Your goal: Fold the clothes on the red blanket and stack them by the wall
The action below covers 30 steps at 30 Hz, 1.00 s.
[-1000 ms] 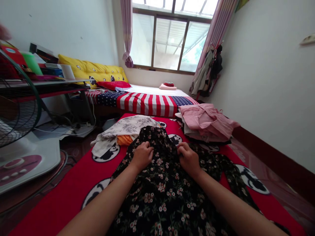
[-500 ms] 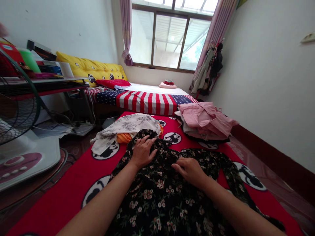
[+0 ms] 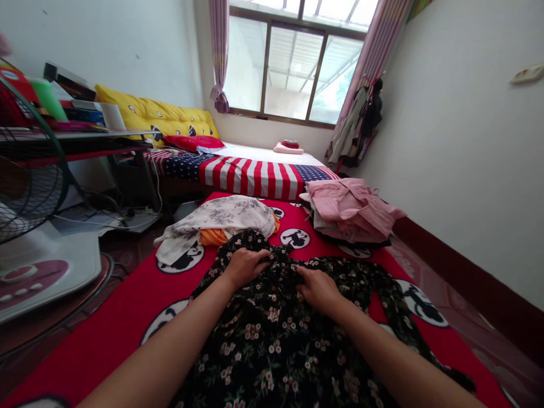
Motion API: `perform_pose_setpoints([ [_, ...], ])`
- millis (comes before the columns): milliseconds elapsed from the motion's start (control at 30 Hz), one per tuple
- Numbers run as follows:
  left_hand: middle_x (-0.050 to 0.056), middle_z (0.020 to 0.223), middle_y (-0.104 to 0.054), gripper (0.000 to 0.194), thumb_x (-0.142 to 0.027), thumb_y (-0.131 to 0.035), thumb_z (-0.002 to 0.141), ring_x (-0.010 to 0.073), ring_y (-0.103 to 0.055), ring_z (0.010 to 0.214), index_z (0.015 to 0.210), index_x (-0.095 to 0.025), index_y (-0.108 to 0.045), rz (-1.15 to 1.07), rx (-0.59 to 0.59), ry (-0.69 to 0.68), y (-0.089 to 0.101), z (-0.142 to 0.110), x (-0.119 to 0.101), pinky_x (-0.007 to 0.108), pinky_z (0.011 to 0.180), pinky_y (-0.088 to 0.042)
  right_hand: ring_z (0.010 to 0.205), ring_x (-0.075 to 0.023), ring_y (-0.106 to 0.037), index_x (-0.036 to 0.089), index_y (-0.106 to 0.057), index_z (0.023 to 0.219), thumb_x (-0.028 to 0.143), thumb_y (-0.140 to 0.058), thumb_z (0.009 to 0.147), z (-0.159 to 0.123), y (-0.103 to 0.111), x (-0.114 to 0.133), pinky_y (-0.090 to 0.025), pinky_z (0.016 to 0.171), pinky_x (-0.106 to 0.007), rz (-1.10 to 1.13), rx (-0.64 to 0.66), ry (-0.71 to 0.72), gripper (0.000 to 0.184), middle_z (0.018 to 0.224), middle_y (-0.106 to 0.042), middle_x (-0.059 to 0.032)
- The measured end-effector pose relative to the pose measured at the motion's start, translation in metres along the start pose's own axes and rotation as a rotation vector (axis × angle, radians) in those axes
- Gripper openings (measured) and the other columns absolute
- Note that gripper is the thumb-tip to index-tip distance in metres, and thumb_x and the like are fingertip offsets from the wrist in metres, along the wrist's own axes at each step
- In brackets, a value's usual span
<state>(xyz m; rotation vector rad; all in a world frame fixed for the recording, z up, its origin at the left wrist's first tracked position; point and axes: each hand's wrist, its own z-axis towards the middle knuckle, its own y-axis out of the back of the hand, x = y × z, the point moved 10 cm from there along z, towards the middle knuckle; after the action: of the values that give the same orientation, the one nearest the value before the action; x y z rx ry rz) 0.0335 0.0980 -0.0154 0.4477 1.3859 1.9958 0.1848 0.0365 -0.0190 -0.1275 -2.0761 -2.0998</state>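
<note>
My left hand [image 3: 245, 268] and my right hand [image 3: 318, 290] both grip a black garment with a small pink floral print [image 3: 272, 334], gathering its cloth near the middle. The garment spreads toward me and to the right over a red mat with round cartoon prints [image 3: 106, 345]. Just beyond my left hand lies a folded white-and-grey floral cloth [image 3: 216, 215], with an orange cloth [image 3: 212, 237] showing under its edge. A pile of pink clothes [image 3: 351, 207] sits beyond my right hand.
A bed with a stars-and-stripes cover [image 3: 250, 177] stands beyond the mat, below a window [image 3: 289, 68]. To the left are an electric fan [image 3: 29, 170] and a cluttered desk [image 3: 72, 139]. Clothes [image 3: 357, 122] hang on the right wall.
My hands have moved closer together and lower on the garment, and my left hand now lies more sideways. The view has shifted slightly.
</note>
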Motion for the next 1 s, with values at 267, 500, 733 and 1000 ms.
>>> perform_pose_setpoints([
  [267,0.003,0.085,-0.073,0.025,-0.041,-0.049,0.092,0.0204,-0.069,0.079,0.1,-0.023,-0.065,-0.161,-0.115,0.116,0.037,-0.02,0.017,0.026,0.066,-0.043,0.051,-0.0142,-0.06,0.018,-0.057,0.097,0.022,-0.052,0.085,-0.008,-0.021,-0.024,-0.039,0.047,-0.021,0.459,0.153,-0.145,0.014,0.06,-0.063,0.0018],
  [500,0.003,0.068,-0.068,0.022,-0.031,-0.057,0.083,0.0186,-0.066,0.055,0.101,-0.017,-0.057,-0.878,-0.066,0.492,0.066,0.022,0.058,0.028,0.055,-0.051,0.065,-0.0171,-0.07,0.015,-0.056,0.102,0.026,-0.059,0.084,0.032,0.035,-0.05,-0.051,0.052,-0.022,1.025,0.177,-0.258,0.021,0.083,-0.073,-0.0111],
  [733,0.019,0.138,-0.049,0.063,-0.015,-0.058,0.079,0.0247,-0.047,0.13,0.139,-0.014,-0.035,-0.922,-0.356,0.229,0.058,0.066,0.021,0.043,0.109,-0.037,0.127,-0.0216,-0.051,0.017,-0.049,0.133,0.028,-0.057,0.082,0.032,0.06,-0.04,-0.038,0.109,-0.039,0.841,-0.554,0.044,0.052,0.137,-0.054,-0.0136],
  [1000,0.01,0.153,-0.034,0.055,-0.047,-0.049,0.09,0.031,-0.026,0.142,0.141,-0.026,-0.044,-0.183,0.127,0.069,-0.03,0.013,-0.02,0.053,0.113,-0.023,0.143,-0.0268,-0.024,0.026,-0.037,0.145,0.047,-0.042,0.094,0.036,-0.017,-0.055,-0.021,0.113,-0.054,0.043,-0.148,0.056,0.056,0.155,-0.03,-0.0062],
])
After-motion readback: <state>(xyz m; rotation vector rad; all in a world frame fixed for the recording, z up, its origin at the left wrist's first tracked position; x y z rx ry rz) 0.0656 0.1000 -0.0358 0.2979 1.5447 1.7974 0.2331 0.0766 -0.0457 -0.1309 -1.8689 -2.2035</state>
